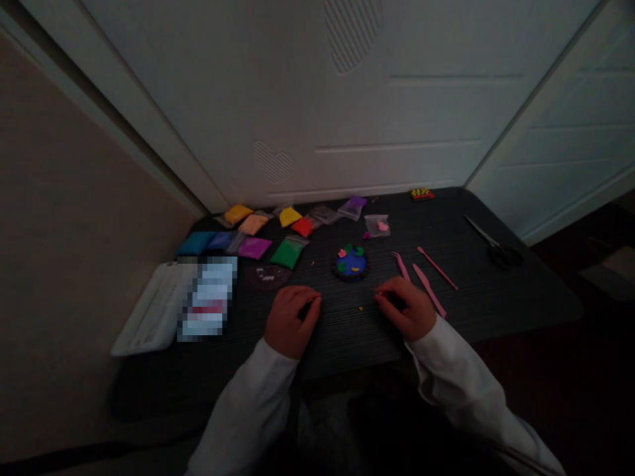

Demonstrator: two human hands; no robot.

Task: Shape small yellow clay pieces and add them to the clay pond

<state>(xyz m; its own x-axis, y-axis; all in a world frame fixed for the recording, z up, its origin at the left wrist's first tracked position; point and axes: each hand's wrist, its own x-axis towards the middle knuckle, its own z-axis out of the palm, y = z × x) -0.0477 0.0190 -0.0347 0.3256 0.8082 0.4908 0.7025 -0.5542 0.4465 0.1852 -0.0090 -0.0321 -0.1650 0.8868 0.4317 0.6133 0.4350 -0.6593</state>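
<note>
Both my hands rest on a dark table [496, 297] in dim light. My left hand [290, 320] lies knuckles up with its fingers curled under, just below a dark round disc [268, 276]. My right hand [404, 307] is also curled, its fingertips pinched together near a tiny yellow crumb [360, 309]. What either hand holds is hidden. Between and beyond them sits a round blue clay piece [351, 262] with green and pink bits on top. Pink modelling tools [429, 281] lie just right of my right hand.
Several small bags of coloured clay [278, 231] spread across the far left of the table. A white tray [149, 311] sits at the left edge. Scissors [493, 246] lie far right, a small red and yellow piece [421, 194] at the back. White panelled doors stand behind.
</note>
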